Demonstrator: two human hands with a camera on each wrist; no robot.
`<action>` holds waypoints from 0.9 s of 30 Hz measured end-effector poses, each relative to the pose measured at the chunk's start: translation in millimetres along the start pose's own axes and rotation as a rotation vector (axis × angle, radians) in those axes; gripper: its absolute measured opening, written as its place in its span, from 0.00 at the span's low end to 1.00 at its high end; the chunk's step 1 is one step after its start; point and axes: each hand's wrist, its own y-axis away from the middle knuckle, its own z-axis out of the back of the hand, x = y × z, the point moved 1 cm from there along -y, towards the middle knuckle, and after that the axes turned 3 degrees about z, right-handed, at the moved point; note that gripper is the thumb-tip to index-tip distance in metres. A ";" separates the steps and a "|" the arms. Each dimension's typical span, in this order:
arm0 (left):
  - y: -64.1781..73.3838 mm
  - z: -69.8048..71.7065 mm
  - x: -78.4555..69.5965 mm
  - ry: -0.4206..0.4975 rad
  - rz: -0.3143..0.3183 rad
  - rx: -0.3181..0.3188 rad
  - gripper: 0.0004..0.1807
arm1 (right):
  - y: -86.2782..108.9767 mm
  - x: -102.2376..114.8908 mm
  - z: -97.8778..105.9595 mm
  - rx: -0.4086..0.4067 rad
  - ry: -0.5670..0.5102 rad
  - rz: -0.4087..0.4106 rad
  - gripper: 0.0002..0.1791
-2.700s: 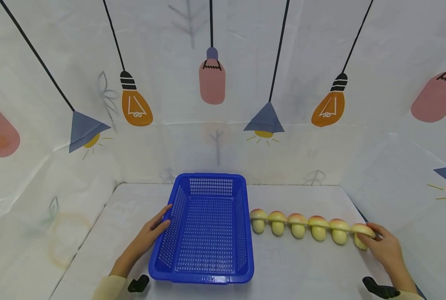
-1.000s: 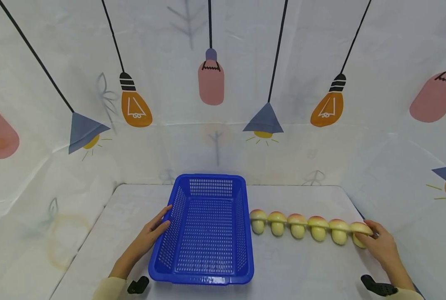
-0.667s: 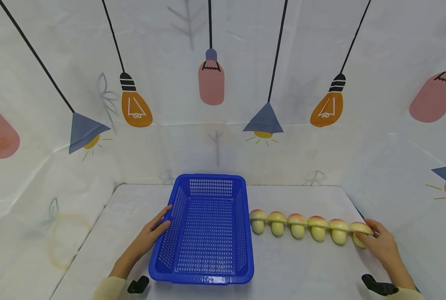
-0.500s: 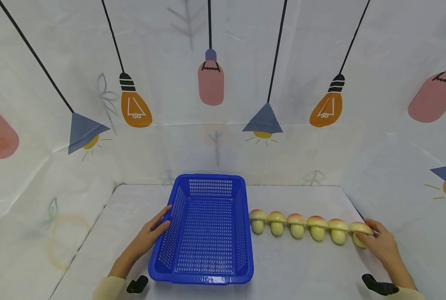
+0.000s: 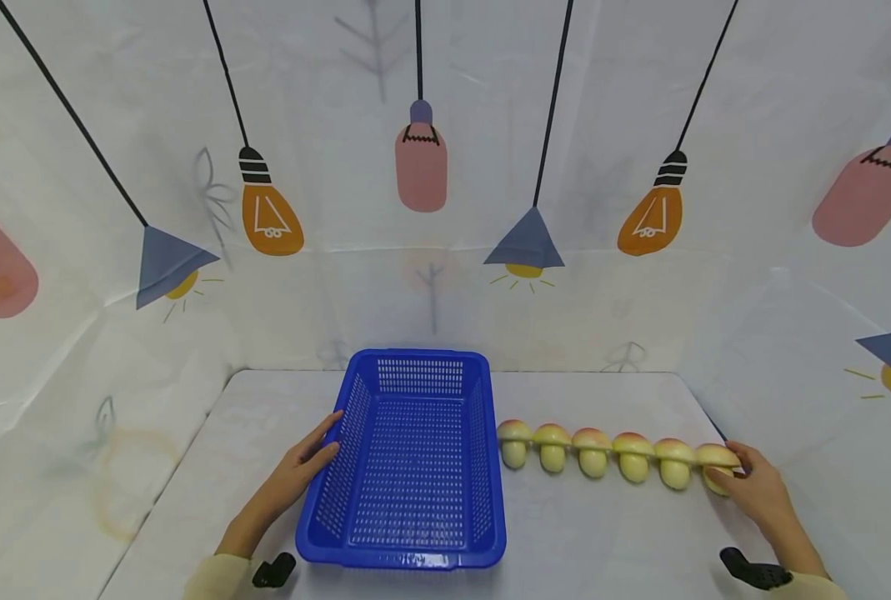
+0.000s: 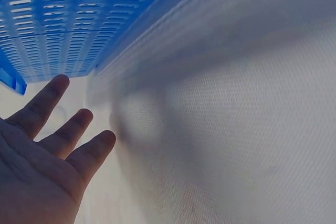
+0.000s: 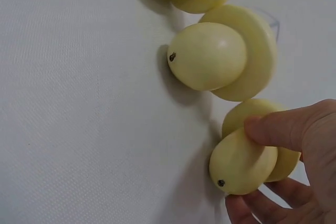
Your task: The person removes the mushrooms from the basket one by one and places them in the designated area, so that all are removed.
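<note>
A blue plastic basket (image 5: pixel 400 560) with slotted walls stands on the white table, nothing inside it. My left hand (image 5: pixel 300 467) rests against its left side, fingertips at the rim; in the left wrist view the fingers of this left hand (image 6: pixel 47 156) are stretched out beside the basket wall (image 6: pixel 63 19). Right of the basket, several pale yellow toy mushrooms with reddish caps lie in a row, caps side by side. My right hand (image 5: pixel 763 492) pinches the rightmost mushroom (image 7: pixel 244 163), thumb on its stem and fingers behind. Its neighbour mushroom (image 7: pixel 210 56) sits close by.
The leftmost mushroom (image 5: pixel 514 442) lies close to the basket's right wall. A white sheet printed with lamps (image 5: pixel 422 308) hangs behind and around the table (image 5: pixel 603 550). Black wrist devices (image 5: pixel 753 571) sit on both forearms, by the cream sleeves.
My right hand and the rightmost mushroom have shifted slightly left, closer to the neighbouring mushroom. The left hand, the basket and the other mushrooms stay put.
</note>
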 end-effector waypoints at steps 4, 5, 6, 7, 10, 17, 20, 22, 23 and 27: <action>0.0 -0.7 0.0 0.003 -0.001 -0.003 0.33 | 0.9 0.3 -1.4 -0.025 0.006 -0.014 0.42; 0.0 -0.9 0.0 0.003 -0.002 -0.004 0.33 | 1.4 0.7 -1.7 -0.030 0.009 -0.014 0.42; 0.0 -0.9 -0.1 0.005 -0.003 -0.004 0.33 | 2.0 1.2 -1.9 -0.037 0.017 -0.009 0.42; 0.1 -1.0 -0.1 0.005 -0.001 -0.004 0.33 | 2.5 1.6 -2.0 -0.038 0.018 -0.008 0.43; 0.0 -1.0 -0.2 0.003 0.002 -0.005 0.33 | 4.7 3.8 -2.2 -0.043 0.026 0.015 0.43; -0.4 -0.8 0.0 0.000 0.000 -0.002 0.33 | 7.0 6.3 0.8 -0.011 0.032 0.018 0.45; -0.7 -1.1 0.3 0.007 -0.012 -0.005 0.34 | 8.4 9.5 3.4 0.016 0.022 -0.015 0.47; -0.6 -1.2 0.6 0.005 -0.018 -0.007 0.35 | 8.8 11.1 4.6 0.029 0.012 -0.042 0.48; -0.5 -1.2 0.7 0.003 -0.019 -0.009 0.36 | 8.8 11.6 5.1 0.034 0.011 -0.053 0.48; -0.1 -0.7 0.8 -0.007 -0.030 -0.007 0.36 | 9.1 13.5 6.5 0.032 0.018 -0.071 0.48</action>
